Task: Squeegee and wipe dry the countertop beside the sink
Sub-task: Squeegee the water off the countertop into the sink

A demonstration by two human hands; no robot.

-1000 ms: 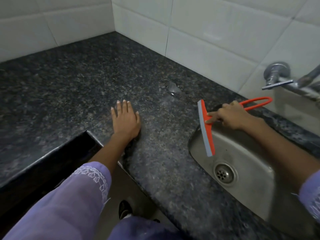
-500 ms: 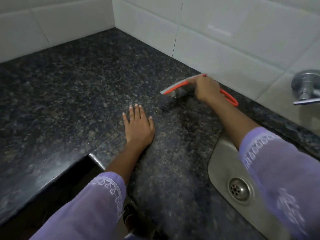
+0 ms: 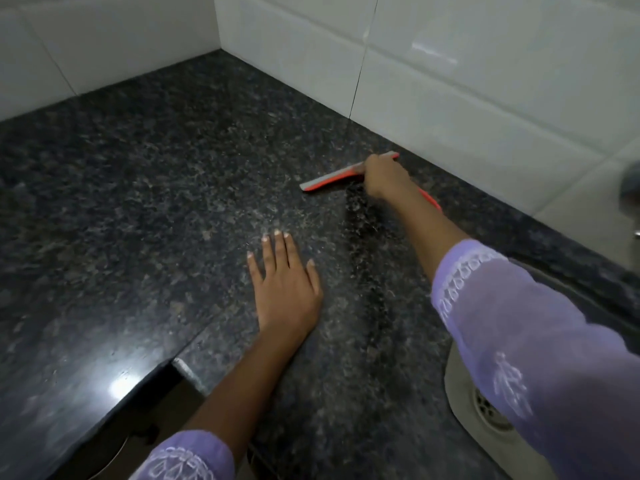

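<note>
A dark speckled granite countertop fills most of the view. My right hand grips an orange squeegee with a grey rubber blade, pressed on the counter close to the back wall. Part of its orange loop handle shows behind my wrist. A darker streak runs on the stone from the blade toward me. My left hand lies flat on the counter, palm down, fingers together, holding nothing. The steel sink with its drain shows at the lower right, mostly covered by my right sleeve.
White tiled walls meet in a corner behind the counter. A blurred tap sits at the right edge. The counter's front edge steps back at the lower left, with floor below it.
My right hand carried the squeegee from the sink rim across to the counter by the back wall and set the blade down. The left hand stayed flat in place.
</note>
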